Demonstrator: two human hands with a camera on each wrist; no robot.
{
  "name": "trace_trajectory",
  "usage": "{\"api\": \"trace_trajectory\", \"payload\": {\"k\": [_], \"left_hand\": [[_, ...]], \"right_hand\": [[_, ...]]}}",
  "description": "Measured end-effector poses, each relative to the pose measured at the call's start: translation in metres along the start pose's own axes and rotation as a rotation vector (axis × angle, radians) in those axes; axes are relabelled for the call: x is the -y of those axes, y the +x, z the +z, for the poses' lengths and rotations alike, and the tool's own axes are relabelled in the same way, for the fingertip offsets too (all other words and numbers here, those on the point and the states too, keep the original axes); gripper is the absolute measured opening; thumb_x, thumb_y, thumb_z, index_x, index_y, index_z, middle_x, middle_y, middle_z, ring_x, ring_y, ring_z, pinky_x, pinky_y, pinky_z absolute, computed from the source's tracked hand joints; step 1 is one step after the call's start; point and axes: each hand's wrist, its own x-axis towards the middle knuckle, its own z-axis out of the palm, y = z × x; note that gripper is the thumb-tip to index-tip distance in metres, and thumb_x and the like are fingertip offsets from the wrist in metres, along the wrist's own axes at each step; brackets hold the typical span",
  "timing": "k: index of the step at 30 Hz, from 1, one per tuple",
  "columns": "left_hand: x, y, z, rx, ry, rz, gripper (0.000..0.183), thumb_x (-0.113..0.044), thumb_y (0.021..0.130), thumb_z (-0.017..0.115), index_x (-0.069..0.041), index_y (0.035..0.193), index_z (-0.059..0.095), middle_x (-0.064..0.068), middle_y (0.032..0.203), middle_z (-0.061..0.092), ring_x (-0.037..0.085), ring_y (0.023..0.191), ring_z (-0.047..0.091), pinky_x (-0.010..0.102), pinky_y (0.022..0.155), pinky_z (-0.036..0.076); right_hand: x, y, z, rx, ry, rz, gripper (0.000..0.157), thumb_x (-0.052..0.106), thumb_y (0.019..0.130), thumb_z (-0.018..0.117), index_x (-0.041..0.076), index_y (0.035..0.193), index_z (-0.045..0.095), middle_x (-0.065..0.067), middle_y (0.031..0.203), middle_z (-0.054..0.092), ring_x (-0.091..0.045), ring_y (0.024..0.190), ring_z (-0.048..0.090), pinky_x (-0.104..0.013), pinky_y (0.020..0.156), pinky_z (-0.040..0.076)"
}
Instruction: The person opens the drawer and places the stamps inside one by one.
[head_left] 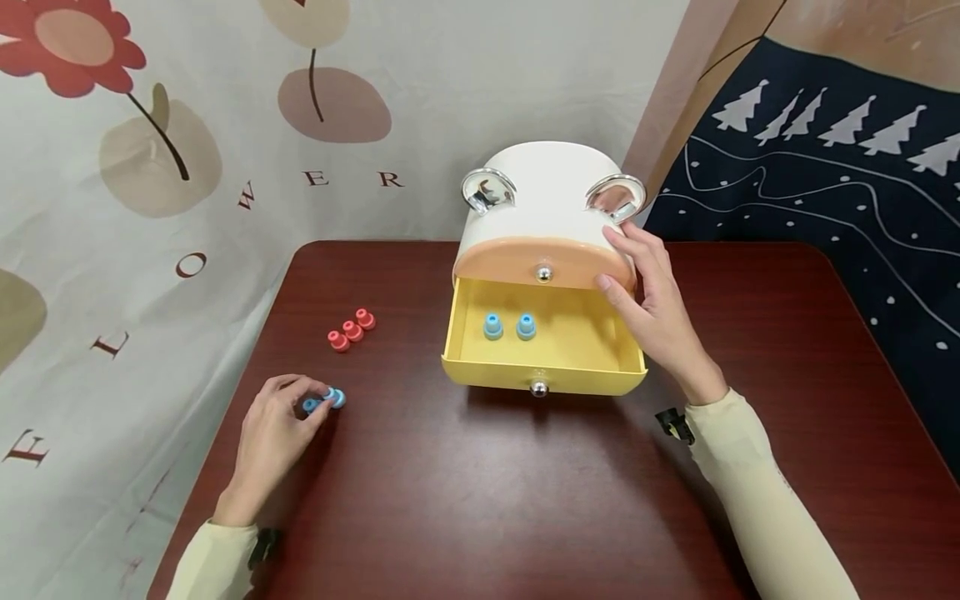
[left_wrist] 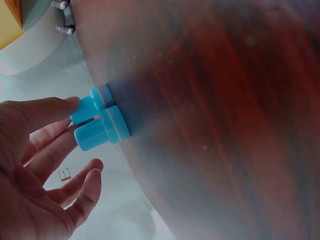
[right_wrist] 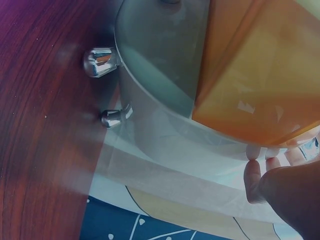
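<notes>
My left hand [head_left: 276,427] pinches a small blue stepped peg [left_wrist: 86,109] between thumb and fingers, low over the table's left side. A second blue peg [left_wrist: 102,131] stands right beside it in the left wrist view. The fingers partly hide both in the head view. My right hand [head_left: 663,321] rests with extended fingers against the right side of a white drawer box [head_left: 555,179], thumb on its peach upper drawer front [head_left: 502,260]. The yellow lower drawer [head_left: 592,380] is pulled out, with two blue pegs [head_left: 492,326] standing inside at left.
Three red pegs [head_left: 353,332] stand in a slanting row on the brown table [head_left: 480,500], beyond my left hand. Silver round ears [head_left: 489,190] stick out from the box top. Behind the table hangs a pale printed cloth [head_left: 450,100], with a dark blue one [head_left: 795,183] at right.
</notes>
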Motion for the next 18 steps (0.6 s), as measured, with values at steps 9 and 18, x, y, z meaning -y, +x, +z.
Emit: {"api": "trace_trajectory", "payload": {"k": [9, 18], "left_hand": [[-0.005, 0.003, 0.0, -0.047, 0.013, 0.075, 0.019, 0.003, 0.079, 0.093, -0.006, 0.091, 0.082, 0.01, 0.09, 0.069, 0.026, 0.091, 0.062, 0.044, 0.065, 0.051], [-0.03, 0.01, -0.008, -0.152, -0.037, 0.166, 0.023, 0.005, 0.078, 0.092, -0.005, 0.096, 0.082, 0.009, 0.081, 0.071, 0.023, 0.085, 0.053, 0.029, 0.067, 0.039]], "right_hand": [[-0.001, -0.002, 0.0, -0.006, 0.001, 0.001, 0.061, -0.002, 0.101, 0.07, 0.011, 0.159, 0.056, -0.007, 0.167, 0.04, -0.022, 0.154, 0.032, -0.038, 0.124, 0.03], [-0.003, -0.001, 0.001, -0.006, -0.006, 0.003, 0.061, 0.0, 0.102, 0.07, 0.012, 0.16, 0.055, -0.005, 0.168, 0.04, -0.021, 0.154, 0.032, -0.043, 0.125, 0.029]]}}
